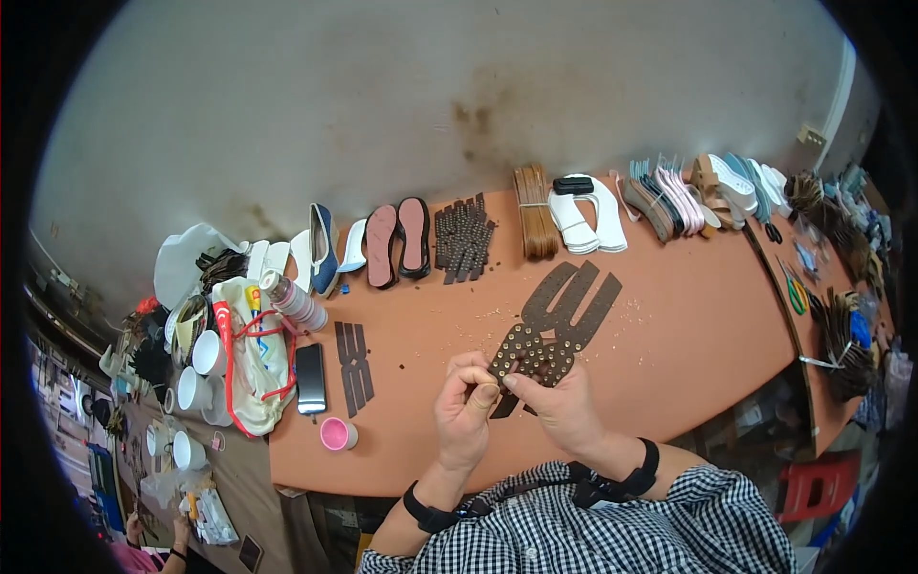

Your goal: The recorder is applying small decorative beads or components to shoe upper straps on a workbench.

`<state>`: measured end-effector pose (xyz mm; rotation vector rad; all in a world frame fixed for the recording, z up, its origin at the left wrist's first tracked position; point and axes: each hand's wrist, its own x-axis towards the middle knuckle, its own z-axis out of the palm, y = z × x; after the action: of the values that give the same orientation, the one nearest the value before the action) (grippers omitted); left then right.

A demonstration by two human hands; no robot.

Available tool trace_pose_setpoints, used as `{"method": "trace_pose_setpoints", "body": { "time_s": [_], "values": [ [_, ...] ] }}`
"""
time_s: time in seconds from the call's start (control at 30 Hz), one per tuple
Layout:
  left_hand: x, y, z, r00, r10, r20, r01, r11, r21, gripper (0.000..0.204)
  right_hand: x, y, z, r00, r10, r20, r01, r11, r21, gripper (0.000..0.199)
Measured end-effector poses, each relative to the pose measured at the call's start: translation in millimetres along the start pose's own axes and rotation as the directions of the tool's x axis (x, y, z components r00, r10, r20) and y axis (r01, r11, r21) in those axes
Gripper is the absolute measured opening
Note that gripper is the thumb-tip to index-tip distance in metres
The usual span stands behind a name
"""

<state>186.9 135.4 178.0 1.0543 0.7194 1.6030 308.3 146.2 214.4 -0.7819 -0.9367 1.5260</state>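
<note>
Between my two hands is a dark brown shoe-strap piece (526, 354) dotted with gold-coloured metal eyelets, tilted up off the table. My left hand (463, 411) pinches its lower left edge with thumb and bent fingers. On its lower right, my right hand (562, 409) presses with the thumb, the other fingers hidden behind it. Dark brown slotted strap pieces (583, 301) fan out beyond and under the held one, so where one ends and another begins is unclear. Small light bits (626, 330) lie scattered around them.
A pink cup (338, 434), a phone (310, 379) and another slotted brown piece (355, 369) are at left, near a bottle (296, 301) and a cloth bag (256, 359). Shoe soles (382, 246), studded straps (464, 239) and white cutouts (604, 215) line the wall side. Scissors (796, 290) lie right.
</note>
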Motion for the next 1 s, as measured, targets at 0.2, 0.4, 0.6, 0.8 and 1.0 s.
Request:
{"method": "trace_pose_setpoints", "body": {
  "time_s": [0.2,0.4,0.6,0.8,1.0],
  "values": [
    [-0.5,-4.7,-1.3,1.0,0.008,-0.01,-0.008,1.0,0.016,0.011,1.0,3.8,-1.4,1.0,-0.028,0.006,0.028,0.999,-0.027,0.009],
    [-4.4,-15.6,-2.1,0.996,0.066,-0.052,-0.057,0.987,0.15,0.01,-1.2,2.5,-0.4,0.999,-0.035,-0.019,0.034,0.997,-0.064,0.01],
    [-8.8,-20.2,-5.6,0.995,0.101,-0.022,-0.09,0.954,0.287,0.008,-2.0,4.2,-5.6,1.0,0.016,-0.016,-0.017,0.997,-0.078,0.012],
    [-8.1,-15.4,1.9,0.995,0.063,-0.078,-0.053,0.99,0.129,0.011,0.8,8.3,-8.6,1.0,0.018,-0.02,-0.02,0.997,-0.074,0.009],
    [-5.3,-13.4,-0.1,0.993,0.007,-0.115,-0.001,0.998,0.059,0.018,1.5,10.0,-12.4,0.996,0.079,-0.03,-0.081,0.994,-0.069,0.008]
  ]
}}
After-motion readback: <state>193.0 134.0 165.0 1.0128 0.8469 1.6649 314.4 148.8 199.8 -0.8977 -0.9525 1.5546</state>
